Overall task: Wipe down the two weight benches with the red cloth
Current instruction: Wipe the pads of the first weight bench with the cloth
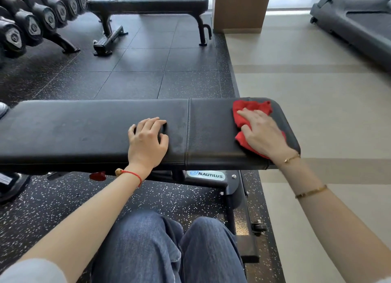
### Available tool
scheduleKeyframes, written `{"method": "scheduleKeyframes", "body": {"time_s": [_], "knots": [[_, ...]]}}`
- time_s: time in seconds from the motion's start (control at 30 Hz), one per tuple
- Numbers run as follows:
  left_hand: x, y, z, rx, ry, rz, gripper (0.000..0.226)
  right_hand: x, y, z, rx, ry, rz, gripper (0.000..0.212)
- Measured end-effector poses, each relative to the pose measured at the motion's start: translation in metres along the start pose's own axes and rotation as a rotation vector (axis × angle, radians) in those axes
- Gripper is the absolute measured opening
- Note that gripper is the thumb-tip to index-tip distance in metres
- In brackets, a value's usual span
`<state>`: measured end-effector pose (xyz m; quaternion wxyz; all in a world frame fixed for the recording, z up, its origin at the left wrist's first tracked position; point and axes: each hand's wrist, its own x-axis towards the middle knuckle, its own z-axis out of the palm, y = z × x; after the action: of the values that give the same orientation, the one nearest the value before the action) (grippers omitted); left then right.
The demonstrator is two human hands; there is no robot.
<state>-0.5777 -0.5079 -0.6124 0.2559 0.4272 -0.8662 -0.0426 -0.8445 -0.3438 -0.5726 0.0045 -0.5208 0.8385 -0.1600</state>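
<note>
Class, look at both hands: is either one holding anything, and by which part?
The right hand presses the red cloth flat against the near bench, palm on the cloth's middle, not gripping it. The left hand holds nothing; it rests on the pad.

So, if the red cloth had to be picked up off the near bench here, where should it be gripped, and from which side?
Probably by the bunched far edge of the red cloth, coming from above on the bench's right end. That part lies uncovered beyond the right hand's fingers and is crumpled into raised folds, easy to pinch. The rest is flattened under the palm.
</note>
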Motion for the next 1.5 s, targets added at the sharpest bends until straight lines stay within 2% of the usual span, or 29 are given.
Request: {"method": "scheduleKeyframes", "body": {"time_s": [0.1,0.2,0.33,0.43,0.5,0.67,0.8,0.9,1.0,1.17,1.27,1.33,1.5], "knots": [[0.000,0.000,-0.001,-0.008,0.004,-0.001,0.036,-0.038,-0.028,0.006,0.009,-0.028,-0.154,0.054],[-0.001,0.002,-0.002,-0.013,-0.006,0.001,0.036,-0.056,-0.022,0.002,0.006,-0.033,-0.195,0.056],[-0.001,0.002,-0.004,-0.032,-0.010,-0.011,0.036,-0.035,0.003,-0.003,0.048,0.017,0.017,0.050],[0.000,0.003,-0.005,-0.039,-0.008,-0.011,0.035,-0.012,-0.011,0.002,0.003,-0.002,0.105,0.050],[0.000,0.002,-0.004,-0.050,0.003,-0.012,0.034,-0.008,-0.038,0.010,-0.037,0.001,0.058,0.050],[0.001,-0.001,-0.006,-0.133,-0.013,-0.035,0.039,-0.034,-0.132,0.040,0.011,-0.053,-0.210,0.056],[0.001,-0.006,-0.017,-0.211,-0.101,0.004,0.041,-0.029,-0.128,0.043,0.037,-0.018,-0.181,0.052],[-0.001,-0.030,-0.035,-0.135,-0.063,0.100,0.043,0.000,-0.118,0.040,0.053,-0.015,-0.029,0.049],[-0.001,-0.072,-0.055,-0.035,0.001,0.118,0.042,0.023,-0.143,0.046,0.041,-0.033,0.049,0.050],[0.007,-0.140,-0.071,0.049,0.013,0.104,0.042,0.019,-0.223,0.070,0.057,-0.115,-0.174,0.051],[0.012,-0.170,-0.072,0.066,0.001,0.110,0.043,-0.007,-0.247,0.083,0.062,-0.089,-0.271,0.054],[0.013,-0.180,-0.070,0.045,-0.034,0.102,0.041,-0.010,-0.240,0.082,0.063,-0.044,-0.207,0.054],[0.013,-0.182,-0.068,-0.038,-0.067,0.085,0.038,0.036,-0.233,0.074,0.028,-0.009,0.144,0.050]]}}
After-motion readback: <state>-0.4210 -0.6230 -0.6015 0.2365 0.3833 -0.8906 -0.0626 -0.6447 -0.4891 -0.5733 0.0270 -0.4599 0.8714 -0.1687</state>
